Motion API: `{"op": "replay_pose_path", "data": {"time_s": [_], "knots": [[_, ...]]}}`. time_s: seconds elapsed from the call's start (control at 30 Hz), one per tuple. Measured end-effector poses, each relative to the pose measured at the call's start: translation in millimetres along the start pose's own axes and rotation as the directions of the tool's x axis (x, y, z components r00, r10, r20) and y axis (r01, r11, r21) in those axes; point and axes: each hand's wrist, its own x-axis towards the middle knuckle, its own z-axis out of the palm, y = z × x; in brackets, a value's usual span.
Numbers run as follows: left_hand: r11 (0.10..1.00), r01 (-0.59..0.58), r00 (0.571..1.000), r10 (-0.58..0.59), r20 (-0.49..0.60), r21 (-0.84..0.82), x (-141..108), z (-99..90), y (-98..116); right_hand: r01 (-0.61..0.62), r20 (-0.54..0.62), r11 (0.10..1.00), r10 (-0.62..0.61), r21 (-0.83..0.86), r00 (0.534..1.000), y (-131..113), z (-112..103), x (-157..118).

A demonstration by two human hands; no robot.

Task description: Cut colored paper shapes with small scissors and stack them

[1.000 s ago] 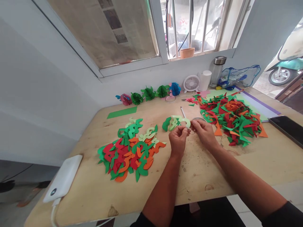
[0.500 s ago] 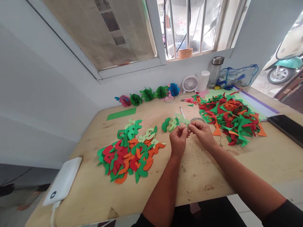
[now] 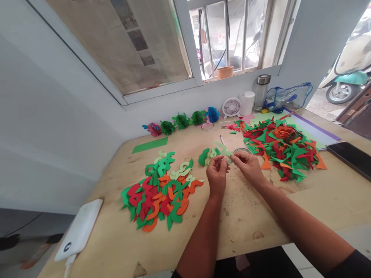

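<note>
As I watch through the head camera, the person's left hand [image 3: 216, 173] and right hand [image 3: 248, 168] hover close together above the tabletop [image 3: 246, 220], both lifted off it. The fingers of each hand are pressed together in a pinch on a pale green paper cutout [image 3: 222, 150], which sits in the air between the two sets of fingertips, its upper end sticking out up and to the left.

Just beyond the right hand, a small round clear ring [image 3: 242, 150] lies on the wood, though I can't tell exactly what it is. A white pen [image 3: 222, 140] lies just above the hands, and a small heap of green and pale green cutouts [image 3: 207, 156] sits just left of them.

Farther left is a larger pile of red, orange and green cut paper shapes [image 3: 159, 197]. To the right, a heap of jagged red, green and orange paper scraps [image 3: 282, 148] covers a pale green sheet [image 3: 307, 133]. Paper honeycomb balls [image 3: 182, 121] line the wall behind, near a small white desk fan [image 3: 231, 107].
</note>
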Motion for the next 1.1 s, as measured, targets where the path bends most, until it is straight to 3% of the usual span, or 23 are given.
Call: {"op": "replay_pose_path", "data": {"time_s": [0.27, 0.6, 0.77, 0.97, 1.1], "knots": [[0.998, -0.038, 0.994, 0.034, -0.108, -0.042, 3, -2.9, -2, 0.248, 0.022, 0.900, -0.257, -0.359, 0.966, 1, 3, -6], [0.998, 0.008, 0.990, -0.015, -0.140, -0.054, 4, -2.0, 5, 0.348, 0.094, 0.793, -0.350, -0.501, 0.932, 5, 7, -11], [0.998, 0.018, 0.990, -0.027, -0.141, -0.063, 5, -4.1, 2, 0.351, 0.135, 0.781, -0.330, -0.516, 0.934, 5, 9, -13], [0.996, 0.043, 0.991, -0.052, -0.123, -0.075, 5, -5.7, 1, 0.279, 0.153, 0.850, -0.234, -0.448, 0.960, -1, 7, -13], [1.000, 0.012, 1.000, -0.013, -0.016, -0.017, 4, -3.8, -1, 0.186, 0.092, 0.900, -0.163, -0.394, 0.982, -4, 6, -11]]}}
